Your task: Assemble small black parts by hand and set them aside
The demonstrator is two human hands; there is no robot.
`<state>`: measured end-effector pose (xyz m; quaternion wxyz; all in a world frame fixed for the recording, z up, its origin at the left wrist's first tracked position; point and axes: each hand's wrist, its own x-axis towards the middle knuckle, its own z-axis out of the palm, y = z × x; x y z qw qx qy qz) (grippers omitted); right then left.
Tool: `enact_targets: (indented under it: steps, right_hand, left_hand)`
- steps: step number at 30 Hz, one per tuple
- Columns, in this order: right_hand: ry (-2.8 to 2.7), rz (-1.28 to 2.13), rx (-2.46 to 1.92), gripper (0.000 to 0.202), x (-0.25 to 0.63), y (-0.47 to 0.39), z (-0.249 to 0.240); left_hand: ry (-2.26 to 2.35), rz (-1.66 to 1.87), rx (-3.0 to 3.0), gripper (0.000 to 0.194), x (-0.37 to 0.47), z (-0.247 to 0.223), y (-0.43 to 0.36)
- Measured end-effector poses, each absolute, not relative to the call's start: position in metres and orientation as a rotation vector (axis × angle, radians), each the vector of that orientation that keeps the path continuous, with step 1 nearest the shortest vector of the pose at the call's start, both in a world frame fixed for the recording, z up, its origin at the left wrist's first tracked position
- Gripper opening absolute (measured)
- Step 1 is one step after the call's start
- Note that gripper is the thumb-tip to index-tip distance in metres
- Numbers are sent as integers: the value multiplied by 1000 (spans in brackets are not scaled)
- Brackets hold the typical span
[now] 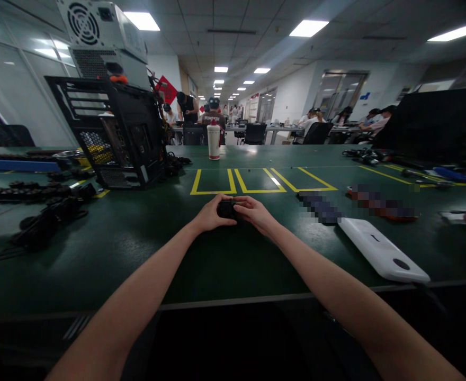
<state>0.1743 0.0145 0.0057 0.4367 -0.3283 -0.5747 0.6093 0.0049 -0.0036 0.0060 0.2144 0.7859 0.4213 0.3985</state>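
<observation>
Far left, black gear [38, 227] sprawls near a black computer case [117, 132]; now the left hand [209, 216], fingers curled round a small black object [226, 209] nearside of the yellow outlines [239, 181]; the right hand [257, 212], fingers closed on its other side; rightward, a white device [379, 248] lies on the counter [233, 270].

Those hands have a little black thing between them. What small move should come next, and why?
Perhaps turn the small black object slightly: the left hand curls around one side and the right hand touches the other, so both could steady it, and much of its surface is hidden.
</observation>
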Motion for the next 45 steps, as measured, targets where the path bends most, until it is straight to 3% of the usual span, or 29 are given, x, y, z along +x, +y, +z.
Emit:
enact_targets:
  steps: [8, 14, 24, 30, 41, 45]
  right_hand:
    - [-1477, 1559, -828, 42, 179, 10, 9]
    - [-1416, 1556, -839, 26, 176, 10, 8]
    - [-1481, 1537, -745, 38, 179, 11, 9]
    - [-1410, 1540, -788, 23, 175, 11, 8]
    - [-1471, 1524, -743, 39, 177, 12, 8]
    - [-1459, 1559, -767, 28, 176, 11, 7]
  left_hand:
    - [1147, 1118, 2190, 63, 5, 5, -2]
    - [1146, 1116, 2180, 64, 5, 6, -3]
    - [1169, 1083, 2207, 61, 5, 10, -6]
    - [1167, 1103, 2197, 63, 5, 7, -3]
    - [1166, 1092, 2192, 61, 5, 8, -3]
    - [1161, 1096, 2208, 62, 4, 9, -4]
